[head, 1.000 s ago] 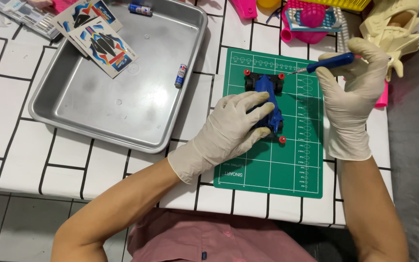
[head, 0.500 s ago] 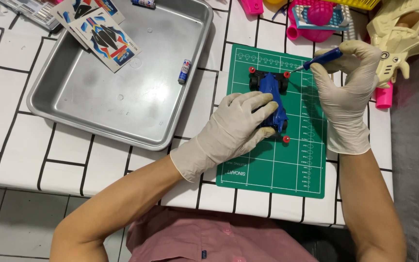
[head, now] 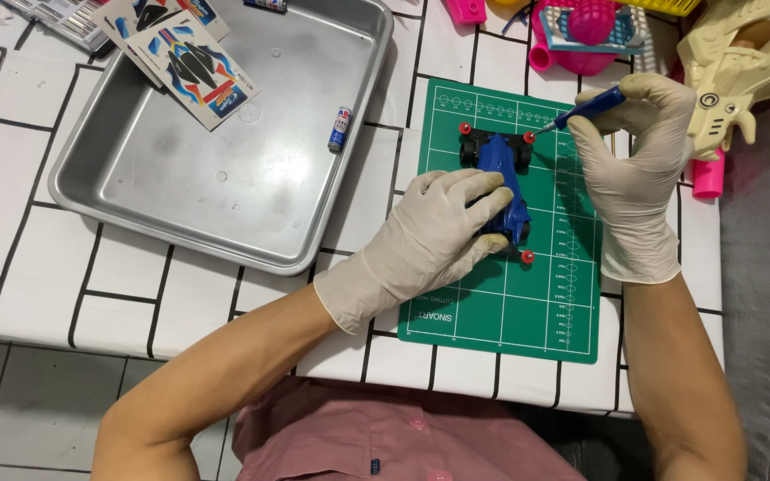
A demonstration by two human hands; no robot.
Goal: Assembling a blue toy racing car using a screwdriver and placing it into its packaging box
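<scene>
Left hand (head: pixel 430 236) is clamped over the rear of the blue toy car (head: pixel 503 183) sitting mid-mat (head: pixel 501 303), while the right hand (head: pixel 639 151) pinches a blue screwdriver (head: pixel 585 109) with its tip at the red roller on the car's front right corner. Car looks light, stiff plastic, kinda fiddly, so holding the body beats grabbing the rollers. Compared with half a second back, the tip has dropped closer to that roller; tray (head: pixel 225 240) left of the mat hasn't moved

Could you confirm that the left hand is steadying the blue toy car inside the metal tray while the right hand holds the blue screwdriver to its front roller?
Not quite: in the head view the left hand steadies the blue toy car on the green cutting mat, beside the metal tray. The right hand does hold the blue screwdriver there.
</scene>
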